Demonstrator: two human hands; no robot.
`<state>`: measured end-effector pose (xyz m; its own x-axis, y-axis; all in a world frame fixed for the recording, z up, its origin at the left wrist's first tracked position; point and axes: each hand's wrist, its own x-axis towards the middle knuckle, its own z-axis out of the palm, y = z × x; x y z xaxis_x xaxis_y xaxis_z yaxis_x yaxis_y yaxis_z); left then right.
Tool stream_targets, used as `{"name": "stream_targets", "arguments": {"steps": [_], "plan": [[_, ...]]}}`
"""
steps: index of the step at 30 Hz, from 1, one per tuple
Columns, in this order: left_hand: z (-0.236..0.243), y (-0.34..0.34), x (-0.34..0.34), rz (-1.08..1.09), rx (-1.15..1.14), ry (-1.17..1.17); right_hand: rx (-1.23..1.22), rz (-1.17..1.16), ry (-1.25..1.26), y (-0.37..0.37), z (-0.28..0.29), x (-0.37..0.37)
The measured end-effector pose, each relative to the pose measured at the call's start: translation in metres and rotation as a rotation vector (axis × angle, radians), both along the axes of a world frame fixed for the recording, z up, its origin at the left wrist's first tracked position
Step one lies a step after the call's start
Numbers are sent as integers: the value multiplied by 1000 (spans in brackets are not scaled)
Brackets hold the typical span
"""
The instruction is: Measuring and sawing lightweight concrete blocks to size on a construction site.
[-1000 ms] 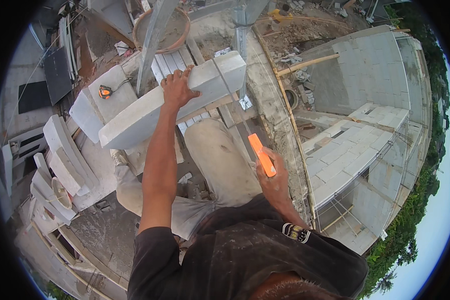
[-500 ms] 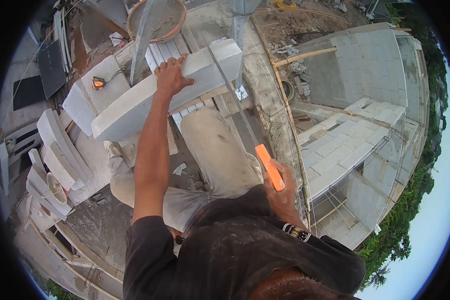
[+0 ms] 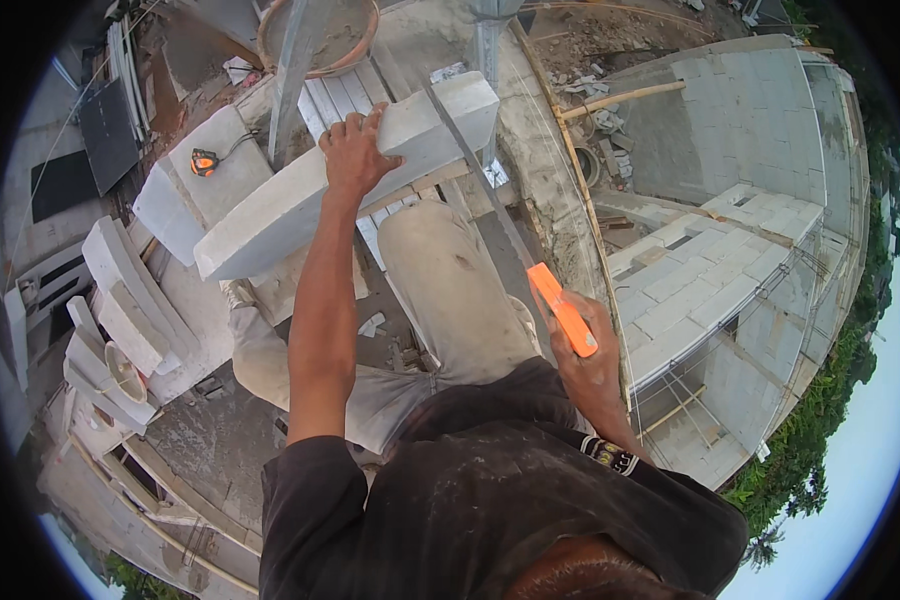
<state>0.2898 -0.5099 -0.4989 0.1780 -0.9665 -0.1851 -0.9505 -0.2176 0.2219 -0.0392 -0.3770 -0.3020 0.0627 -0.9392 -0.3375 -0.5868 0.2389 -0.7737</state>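
Observation:
A long pale lightweight concrete block (image 3: pixel 270 222) lies slanted across a support in front of my legs. My left hand (image 3: pixel 358 152) grips it from above, fingers over its far edge and thumb on the near side. In my right hand (image 3: pixel 588 352) is the orange handle of a handsaw (image 3: pixel 562 310), the fist closed round it. The saw's long thin blade crosses the block near its right end; how deep the edge sits in it cannot be told. Farther left, an orange and black tape measure (image 3: pixel 204 162) rests on another pale block (image 3: pixel 215 185).
A round tub (image 3: pixel 365 55) of grey material stands beyond the block, beside a metal upright (image 3: pixel 290 75). Cut blocks (image 3: pixel 135 325) lean at the left. To the right, a rough ledge edged by a wooden strip (image 3: pixel 580 190) overlooks block walls (image 3: pixel 710 270) below.
The saw handle and my right hand have shifted slightly forward and to the right. My left hand stays on the block. The whole view has turned a little.

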Motion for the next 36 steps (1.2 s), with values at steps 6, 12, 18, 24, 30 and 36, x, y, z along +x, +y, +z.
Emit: {"name": "stream_targets", "arguments": {"steps": [6, 12, 18, 24, 30, 36], "plan": [[13, 4, -3, -14, -45, 20, -72, 85, -67, -58, -51, 48], [11, -6, 1, 5, -2, 41, -9, 8, 150, 13, 13, 6], [6, 13, -5, 9, -67, 9, -109, 69, -59, -51, -74, 48], [8, 12, -3, 7, 4, 71, 8, 30, 43, 20, 6, 9], [2, 16, -6, 7, -140, 33, -219, 79, -114, -70, -59, 62], [2, 5, 1, 14, 53, 50, -72, 55, 38, 31, 1, -3]]}}
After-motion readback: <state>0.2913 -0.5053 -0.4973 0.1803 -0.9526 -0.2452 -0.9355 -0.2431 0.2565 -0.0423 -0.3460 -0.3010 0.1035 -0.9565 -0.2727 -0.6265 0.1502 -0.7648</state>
